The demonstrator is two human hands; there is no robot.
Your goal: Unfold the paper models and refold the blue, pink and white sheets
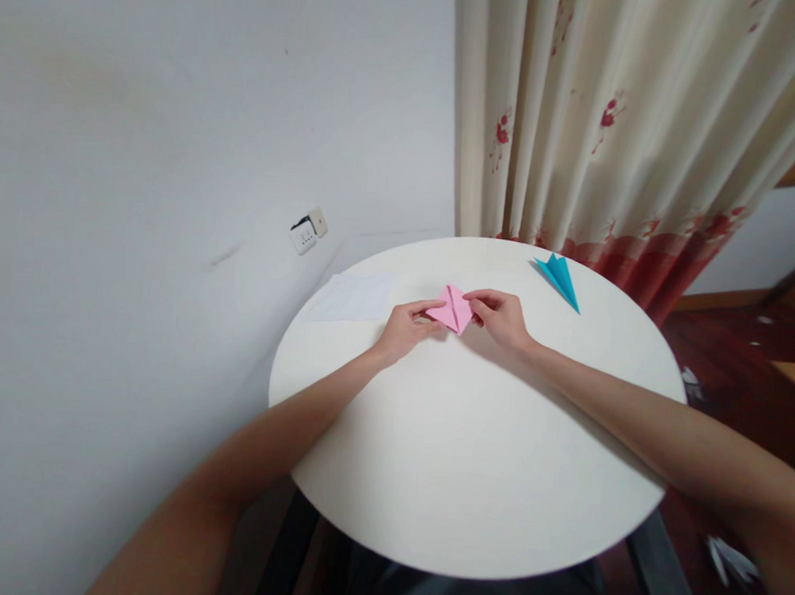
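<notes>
Both hands meet at the far side of the round white desk point(469, 446), pinching a folded pink paper point(454, 309) between them. The left hand point(406, 327) has its fingers closed on the paper's left edge, thumb on top; the right hand point(500, 316) grips the right corner the same way. The paper lies low against the desk top. Just beyond the left hand lies a flat white sheet point(353, 297). Beyond the right hand, well apart from it, a blue paper plane point(558, 278) rests near the curtain point(616, 122)
</notes>
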